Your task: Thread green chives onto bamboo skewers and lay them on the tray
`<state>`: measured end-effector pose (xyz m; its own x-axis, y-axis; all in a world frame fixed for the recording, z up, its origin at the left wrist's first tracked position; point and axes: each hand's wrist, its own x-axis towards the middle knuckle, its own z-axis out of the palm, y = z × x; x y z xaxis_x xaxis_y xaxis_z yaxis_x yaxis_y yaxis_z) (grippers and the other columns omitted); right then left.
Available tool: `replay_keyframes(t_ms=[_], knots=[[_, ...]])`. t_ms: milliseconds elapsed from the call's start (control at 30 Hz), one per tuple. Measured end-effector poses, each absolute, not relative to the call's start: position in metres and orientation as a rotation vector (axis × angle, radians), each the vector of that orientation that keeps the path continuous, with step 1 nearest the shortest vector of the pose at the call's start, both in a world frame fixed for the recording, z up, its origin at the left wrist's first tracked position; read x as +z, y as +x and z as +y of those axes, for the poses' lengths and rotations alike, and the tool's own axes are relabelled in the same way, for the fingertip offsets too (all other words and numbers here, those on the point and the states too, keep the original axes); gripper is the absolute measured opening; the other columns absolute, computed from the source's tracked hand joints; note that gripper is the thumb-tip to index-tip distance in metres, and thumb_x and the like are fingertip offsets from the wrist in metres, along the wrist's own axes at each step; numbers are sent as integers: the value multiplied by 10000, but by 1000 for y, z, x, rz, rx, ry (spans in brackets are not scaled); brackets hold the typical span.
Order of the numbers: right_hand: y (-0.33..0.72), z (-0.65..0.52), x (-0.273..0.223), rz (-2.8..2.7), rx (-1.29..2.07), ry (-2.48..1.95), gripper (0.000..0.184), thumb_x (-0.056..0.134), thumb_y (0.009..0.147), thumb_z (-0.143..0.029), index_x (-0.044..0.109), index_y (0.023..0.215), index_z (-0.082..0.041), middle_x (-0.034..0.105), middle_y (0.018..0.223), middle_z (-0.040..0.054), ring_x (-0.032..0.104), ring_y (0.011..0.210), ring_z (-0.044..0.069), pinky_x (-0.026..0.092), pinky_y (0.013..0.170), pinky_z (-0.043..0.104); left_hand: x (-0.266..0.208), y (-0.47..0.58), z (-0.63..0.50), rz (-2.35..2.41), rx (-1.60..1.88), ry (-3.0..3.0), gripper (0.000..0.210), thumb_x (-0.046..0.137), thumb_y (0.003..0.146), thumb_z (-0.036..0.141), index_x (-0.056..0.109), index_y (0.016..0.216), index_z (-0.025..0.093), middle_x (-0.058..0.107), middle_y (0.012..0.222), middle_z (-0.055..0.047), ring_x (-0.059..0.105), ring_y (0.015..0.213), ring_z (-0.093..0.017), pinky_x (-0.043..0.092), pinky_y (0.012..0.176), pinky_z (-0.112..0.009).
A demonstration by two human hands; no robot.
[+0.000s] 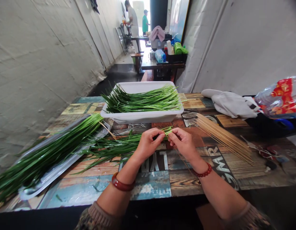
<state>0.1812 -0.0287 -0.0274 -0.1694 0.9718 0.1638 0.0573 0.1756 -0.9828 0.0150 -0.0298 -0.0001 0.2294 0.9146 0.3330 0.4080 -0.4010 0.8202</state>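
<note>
My left hand [150, 140] is closed in a pinch around the pale stem ends of a bunch of garlic chives [114, 145], whose green leaves trail left across the table. Close beside it, my right hand [183, 140] is also closed, with its fingertips at the same stem ends. A thin bamboo skewer [185, 161] slants down from under the right hand; its tip is hidden by the fingers. More chives [148, 99] fill a white plastic tub [143, 118] beyond my hands. To the left, a metal tray [55, 175] carries a long heap of chives [59, 148].
Bamboo skewers [222, 137] lie in a pile on the right of the wood-patterned table [150, 188]. Scissors [260, 148], a white cap [230, 103] and a red-printed plastic bag [282, 97] are farther right. Two people stand in the background by the doorway.
</note>
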Motion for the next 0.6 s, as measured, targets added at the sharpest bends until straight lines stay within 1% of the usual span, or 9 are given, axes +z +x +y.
replay_keyframes(t_ms=[133,200,267,367,400,467,600], knots=[[179,-29,-28,-1401,1191,-1033,174,554,855,-340,603,815,-178,589,650,-21,536,514,88,417,470,201,2,16,-31,1162,1085,1788,228,560,858,263,637,690,129,596,649,-6,524,553,-85,424,551,-191],[177,-29,-28,-1333,1239,-1016,159,556,846,-326,597,802,-179,585,647,-26,525,505,82,410,455,193,3,16,-31,1161,1072,1718,232,565,853,271,626,686,122,590,647,-2,514,531,-80,421,536,-189],[177,-30,-28,-1298,1269,-988,177,544,856,-345,599,828,-179,589,670,-23,533,514,83,417,456,194,3,17,-32,1184,1064,1699,224,563,849,270,623,691,122,586,640,1,504,525,-80,416,528,-188],[177,-31,-29,-1331,1235,-970,231,548,869,-390,605,947,-181,594,695,-20,551,526,89,427,466,201,2,18,-31,1229,1056,1773,220,553,843,244,619,671,125,588,623,1,499,549,-85,405,547,-188],[177,-31,-29,-1345,1214,-980,245,563,863,-404,603,958,-181,591,689,-23,551,519,88,426,463,201,1,19,-31,1238,1052,1808,220,551,840,235,620,662,126,592,621,-1,504,566,-89,405,561,-190],[175,-31,-31,-1342,1207,-1003,254,591,847,-424,596,912,-179,579,661,-32,543,494,83,419,450,196,-2,19,-30,1252,1046,1858,215,551,834,224,623,656,127,605,630,-6,519,599,-98,405,587,-195],[170,-29,-34,-1206,1369,-980,286,614,815,-452,569,876,-177,570,649,-41,544,481,79,431,437,192,-5,19,-28,1305,1028,1890,207,553,823,212,619,648,124,627,652,-12,537,622,-106,404,605,-202]])
